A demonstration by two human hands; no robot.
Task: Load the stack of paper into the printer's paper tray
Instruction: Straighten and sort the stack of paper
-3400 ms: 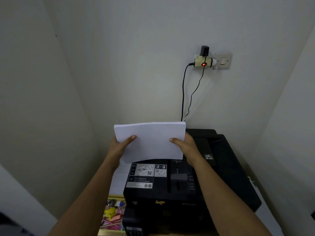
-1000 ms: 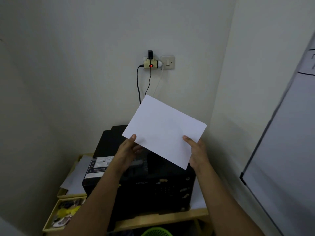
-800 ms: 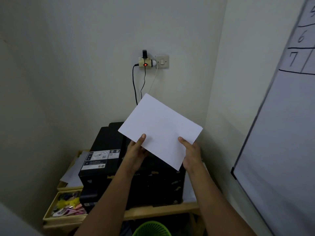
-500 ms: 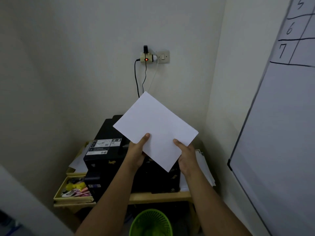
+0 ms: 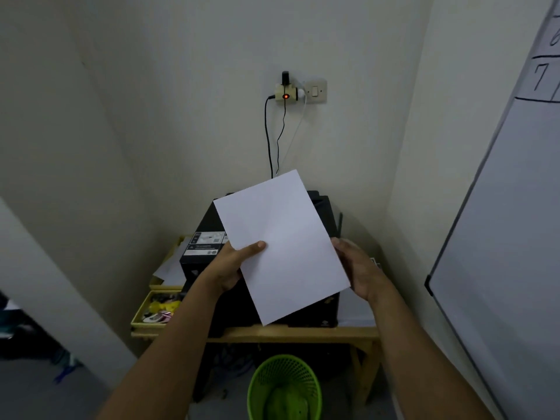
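Here the paper is held in the air above the black printer on the counter. The left hand grips its left edge, thumb on top; the right hand clasps the right edge, fingers hidden behind.

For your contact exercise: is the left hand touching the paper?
Touching. The head view shows the left hand with its thumb pressed on the paper.
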